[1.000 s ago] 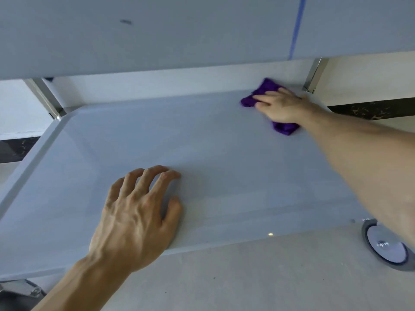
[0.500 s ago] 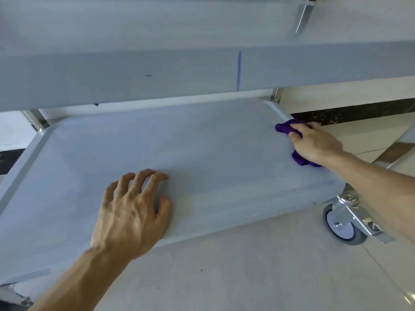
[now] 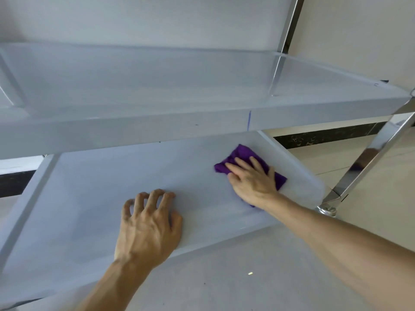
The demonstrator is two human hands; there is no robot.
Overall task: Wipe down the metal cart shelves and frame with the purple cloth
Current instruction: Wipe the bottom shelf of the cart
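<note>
While the right hand (image 3: 251, 180) lies flat with fingers spread on the purple cloth (image 3: 244, 157), pressing it to the lower shelf (image 3: 89, 198), the cloth sits near the shelf's right end, just inside the raised right rim (image 3: 292, 162). Cloth edges show beyond the fingertips and past the thumb side of the hand, toward the rounded front right corner. The left hand (image 3: 148, 227) holds nothing; it rests on the shelf near the front edge, fingers curled so the tips press the metal, thumb by the lip. Between the two hands lies a stretch of bare shelf, and a much wider bare area runs from the left hand to the raised left rim (image 3: 42, 176). The middle shelf (image 3: 157, 86) hangs over the back part of the lower one, its front edge closing off the space above. A shiny post (image 3: 370, 153) slants down to the front right corner, well clear of the cloth. Pale floor (image 3: 247, 277) lies in front.
</note>
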